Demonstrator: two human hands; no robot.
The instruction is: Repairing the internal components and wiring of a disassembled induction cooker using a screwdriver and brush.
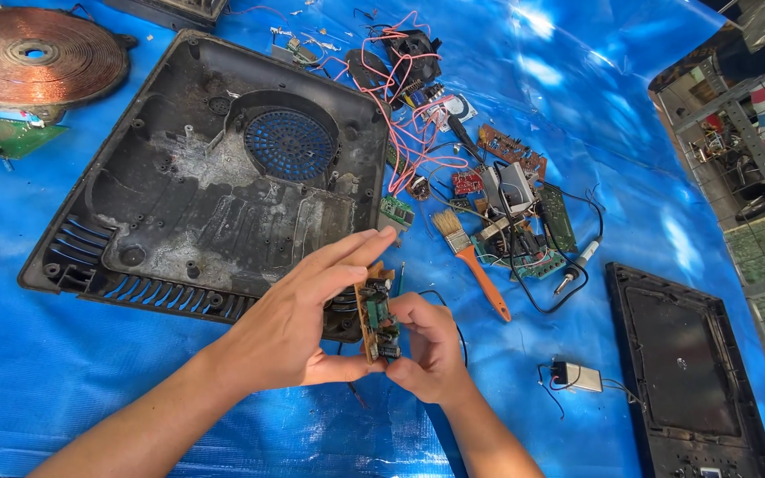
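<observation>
The small circuit board [377,312] is held on edge just above the blue tarp [90,372], pinched between both hands near the bottom middle of the view. The left hand [298,323] has its grip closed on the board's left face, thumb under the lower end and long fingers stretched up toward 1 o'clock past its top. The right hand [425,343], at 3 o'clock from the board, has its grip closed on the lower right edge, fingers curled in.

Judging by how things lie, the stripping-down looks well advanced: the black plastic base shell [214,177], at 11 o'clock from the hands, lies open and emptied, grey with dust, its round fan grille bare. At 1 o'clock a heap of loose boards and red wires [453,150] is spread out, with an orange-handled paintbrush [471,258] beside it. Far off at 10 o'clock sits the copper coil [33,55], out of the shell, and a green board [2,134] lies below it. At 4 o'clock a dark glass top panel [688,372] lies apart, with a small white box on a lead [582,378] near it. Nothing appears put back together yet.

The board's far face is hidden by the left palm, and its parts are too small to tell apart. A black wire seems to trail from it, though its end is lost behind the right hand. The glass panel and the coil are cut by the frame edges.
</observation>
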